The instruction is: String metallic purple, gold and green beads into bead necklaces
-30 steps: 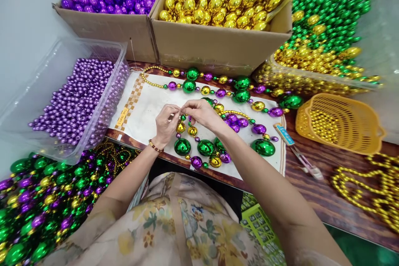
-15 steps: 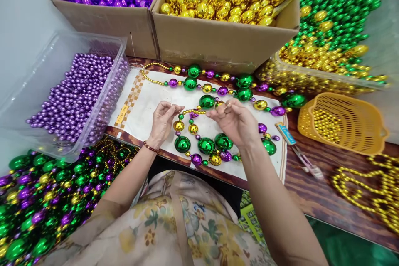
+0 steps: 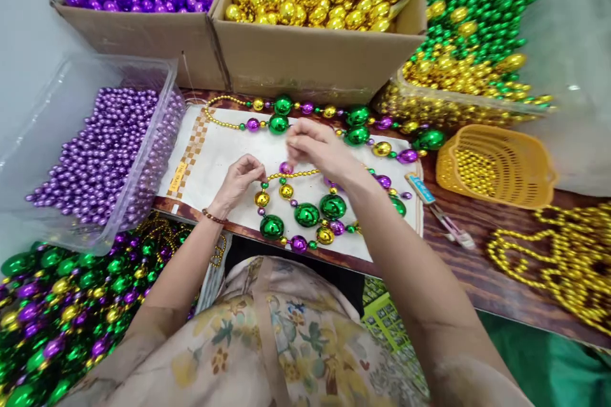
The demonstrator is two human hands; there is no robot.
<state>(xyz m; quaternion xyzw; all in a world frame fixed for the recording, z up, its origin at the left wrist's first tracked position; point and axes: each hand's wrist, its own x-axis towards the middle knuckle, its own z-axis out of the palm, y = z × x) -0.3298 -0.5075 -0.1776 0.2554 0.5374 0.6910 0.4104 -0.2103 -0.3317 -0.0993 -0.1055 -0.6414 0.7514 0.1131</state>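
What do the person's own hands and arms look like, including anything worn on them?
The left hand and right hand are gloveless, and the forearms bare. A reddish-brown bead bracelet circles the left wrist; the right has none.

Strung beads lie on the cloth; 2 boxes stand behind; tub left; basket right.

A yellow basket stands on the wooden table.

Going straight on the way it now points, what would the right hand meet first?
Probably the large green bead just ahead of the right hand; the hand's height above the white cloth is unclear, so it might pass over.
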